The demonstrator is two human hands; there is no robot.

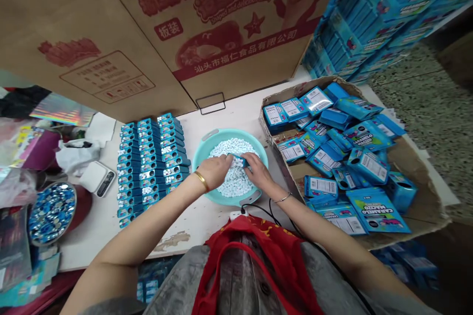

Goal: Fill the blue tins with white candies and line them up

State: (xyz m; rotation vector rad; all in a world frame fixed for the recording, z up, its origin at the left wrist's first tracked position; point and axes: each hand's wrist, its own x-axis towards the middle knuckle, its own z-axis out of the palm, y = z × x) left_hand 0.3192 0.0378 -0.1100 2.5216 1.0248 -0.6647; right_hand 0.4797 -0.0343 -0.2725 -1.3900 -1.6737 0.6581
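Observation:
A small blue candy box (239, 161) is held between my two hands, low over a turquoise basin (200, 151). Small white candies (236, 187) fill the basin's middle, and some white shows at the box's opening. My left hand (216, 170), below a gold bangle, grips the box's left end with closed fingers. From the right, my right hand (257, 170), with a thin bracelet at the wrist, pinches the other end. To the left of the basin, blue boxes (148, 167) stand in three columns, several showing white candies in their openings.
Right of the basin, a cut-down carton (414, 152) holds many loose blue boxes (369, 135). Large brown cartons (148, 49) stand behind. A white scale (96, 177) and a container of shiny blue pieces (52, 212) are at left. A black cable (271, 214) runs near my right wrist.

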